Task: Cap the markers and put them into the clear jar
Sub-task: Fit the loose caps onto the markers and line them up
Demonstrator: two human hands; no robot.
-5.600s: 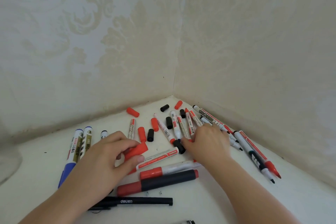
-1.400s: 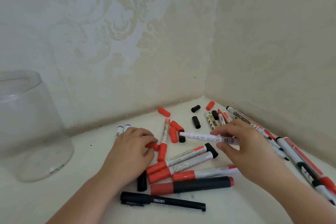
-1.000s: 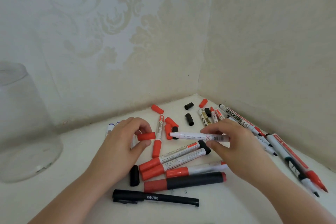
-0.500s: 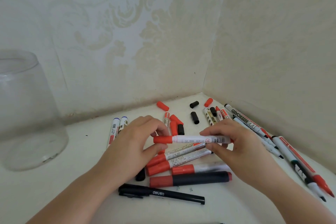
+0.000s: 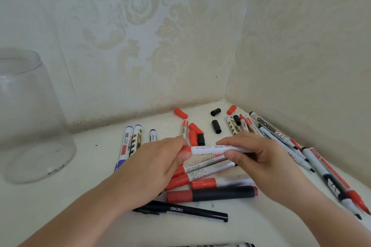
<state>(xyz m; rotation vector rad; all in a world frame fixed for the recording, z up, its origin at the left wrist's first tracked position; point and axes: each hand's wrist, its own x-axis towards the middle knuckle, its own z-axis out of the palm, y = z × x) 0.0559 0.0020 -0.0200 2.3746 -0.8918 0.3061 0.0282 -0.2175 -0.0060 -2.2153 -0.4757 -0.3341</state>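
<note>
A white marker [image 5: 208, 150] lies level between both hands above the pile. My left hand [image 5: 152, 168] pinches its red cap [image 5: 186, 149], which sits on the marker's left end. My right hand [image 5: 259, 158] grips the barrel's right part between thumb and fingers. The clear jar [image 5: 30, 118] stands upright at the far left, with nothing visible inside. Below the hands lie several capped red markers [image 5: 200, 174] and a dark one with a red cap [image 5: 210, 195]. Loose red caps [image 5: 180, 113] and black caps [image 5: 216, 126] are scattered toward the corner.
A black Deli pen [image 5: 180, 211] lies near the front. Blue-capped markers [image 5: 128, 146] lie left of my hands. Thin whiteboard pens [image 5: 329, 176] run along the right wall. Two wallpapered walls meet in the corner [image 5: 226, 94] behind the pile. Another marker [image 5: 210, 245] peeks in at the bottom edge.
My left hand picked a red cap from the table and brought it to the raised marker's tip; the cap has slid further on, and the hands have drawn closer together.
</note>
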